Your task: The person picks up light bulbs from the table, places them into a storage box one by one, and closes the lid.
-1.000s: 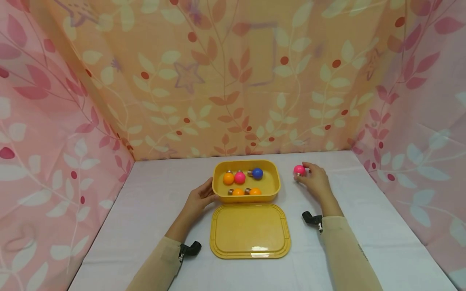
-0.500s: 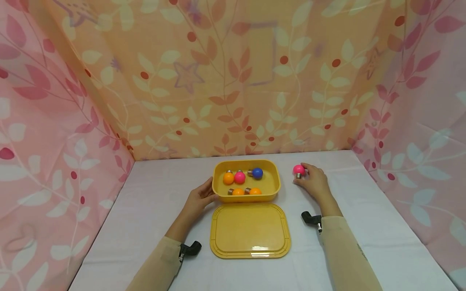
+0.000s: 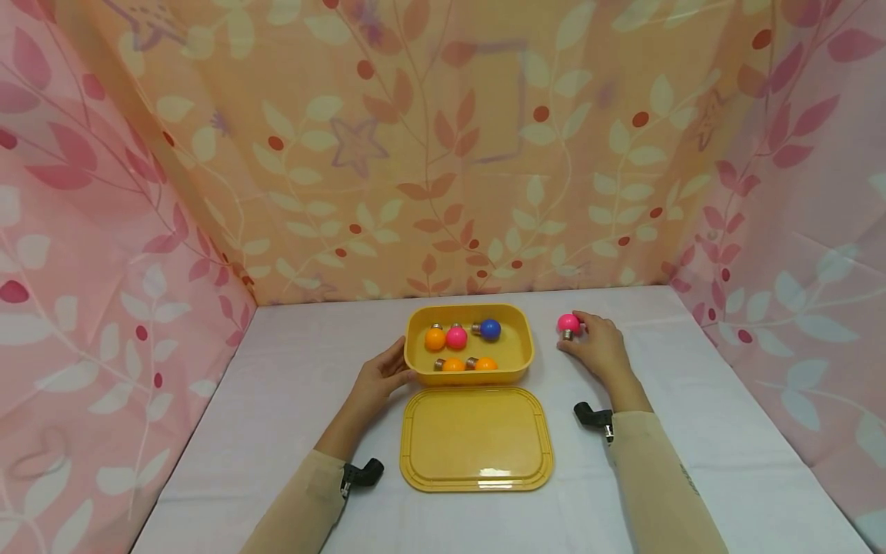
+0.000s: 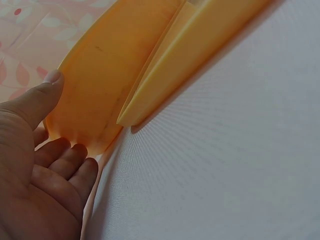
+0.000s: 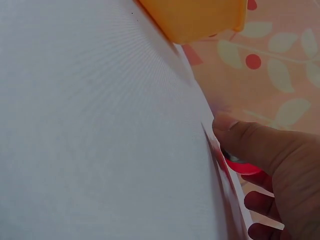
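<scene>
A yellow plastic box (image 3: pixel 514 352) holds several small round light bulbs: a blue bulb (image 3: pixel 490 330), a pink bulb (image 3: pixel 456 337) and several orange bulbs, one orange bulb (image 3: pixel 435 338) at the left. My left hand (image 3: pixel 377 378) grips the box's left end; in the left wrist view the thumb lies at one edge and curled fingertips touch the wall. To the right of the box, my right hand (image 3: pixel 604 350) pinches another pink bulb (image 3: pixel 568 322), its metal base toward me. In the right wrist view the thumb hides most of that bulb.
In front of the box a yellow lid (image 3: pixel 476 440) lies flat on the white-covered table (image 3: pixel 277 400). Floral cloth (image 3: pixel 429 154) hangs behind and on both sides. A black wrist camera (image 3: pixel 363 472) sticks out from each sleeve.
My right hand has turned the pink bulb slightly, so its metal base shows more clearly. The left hand and the box stay where they were.
</scene>
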A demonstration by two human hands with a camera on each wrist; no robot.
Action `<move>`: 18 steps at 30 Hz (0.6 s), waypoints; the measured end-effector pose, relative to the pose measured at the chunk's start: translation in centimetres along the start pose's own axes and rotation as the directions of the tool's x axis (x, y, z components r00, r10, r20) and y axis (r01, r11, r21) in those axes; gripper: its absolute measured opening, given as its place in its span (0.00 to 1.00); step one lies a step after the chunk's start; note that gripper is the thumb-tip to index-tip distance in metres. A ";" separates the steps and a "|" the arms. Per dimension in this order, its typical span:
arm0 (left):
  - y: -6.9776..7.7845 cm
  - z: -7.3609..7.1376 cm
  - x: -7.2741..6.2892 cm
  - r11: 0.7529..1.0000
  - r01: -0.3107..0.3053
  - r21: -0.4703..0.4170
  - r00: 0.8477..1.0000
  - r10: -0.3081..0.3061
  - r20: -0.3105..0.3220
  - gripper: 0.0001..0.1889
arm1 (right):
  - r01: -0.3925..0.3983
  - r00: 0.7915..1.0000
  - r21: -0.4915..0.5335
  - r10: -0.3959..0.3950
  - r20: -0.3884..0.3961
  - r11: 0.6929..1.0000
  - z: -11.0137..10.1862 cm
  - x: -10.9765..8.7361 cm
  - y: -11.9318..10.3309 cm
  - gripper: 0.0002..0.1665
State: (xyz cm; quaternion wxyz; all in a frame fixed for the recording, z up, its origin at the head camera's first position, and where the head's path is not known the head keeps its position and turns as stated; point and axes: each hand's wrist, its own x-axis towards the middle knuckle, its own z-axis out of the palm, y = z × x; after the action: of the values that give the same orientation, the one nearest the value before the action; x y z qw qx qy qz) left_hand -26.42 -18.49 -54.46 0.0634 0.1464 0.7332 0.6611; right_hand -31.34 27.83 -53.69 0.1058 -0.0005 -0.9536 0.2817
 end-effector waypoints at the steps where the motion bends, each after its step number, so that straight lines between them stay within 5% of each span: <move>1: 0.0 0.0 0.0 1.000 -0.003 0.001 1.000 0.003 0.000 0.41 | -0.008 1.000 0.008 0.008 0.000 1.000 0.0 0.0 0.0 0.48; 18: -0.1 -0.1 0.0 1.000 0.009 -0.004 1.000 -0.009 -0.010 0.42 | -0.002 1.000 0.162 0.001 0.007 0.987 -2.0 0.2 -2.0 0.49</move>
State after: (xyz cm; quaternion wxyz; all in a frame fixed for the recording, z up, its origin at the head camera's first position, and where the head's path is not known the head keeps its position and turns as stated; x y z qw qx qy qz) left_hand -26.47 -18.56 -54.52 0.0631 0.1398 0.7328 0.6629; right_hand -31.06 27.23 -50.89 0.1022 0.0082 -0.9279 0.3585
